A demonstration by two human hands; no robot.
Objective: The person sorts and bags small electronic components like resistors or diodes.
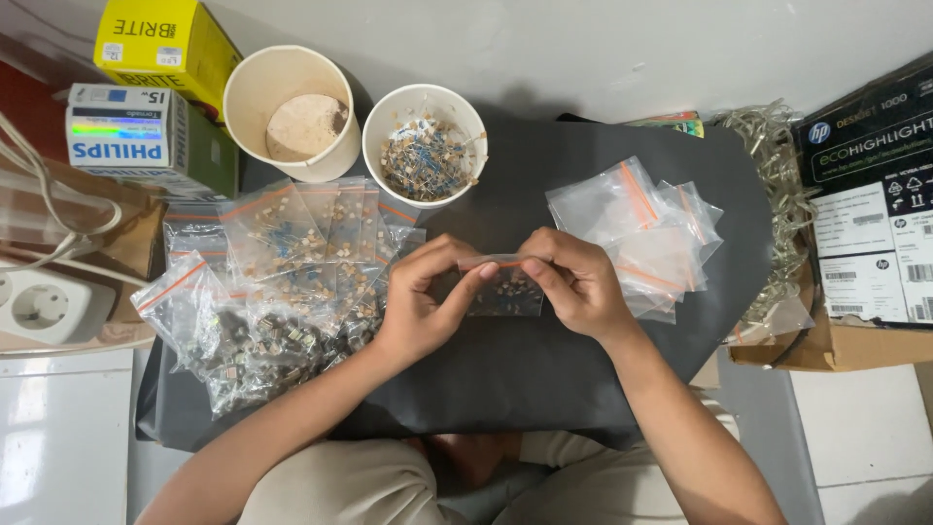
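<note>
My left hand (425, 303) and my right hand (575, 282) both pinch the top strip of a small clear zip bag (505, 290) holding tiny electronic parts. The bag hangs between my thumbs and forefingers just above a dark grey mat (544, 379). Left of my hands lies a pile of filled zip bags (277, 292). To the right sits a stack of empty zip bags (646, 228) with orange strips.
Two white paper cups stand at the back: one (289, 112) with a light disc inside, one (425, 144) full of small parts. Cardboard boxes (146, 136) and a power strip (44, 306) are at left, a large dark box (865, 194) at right.
</note>
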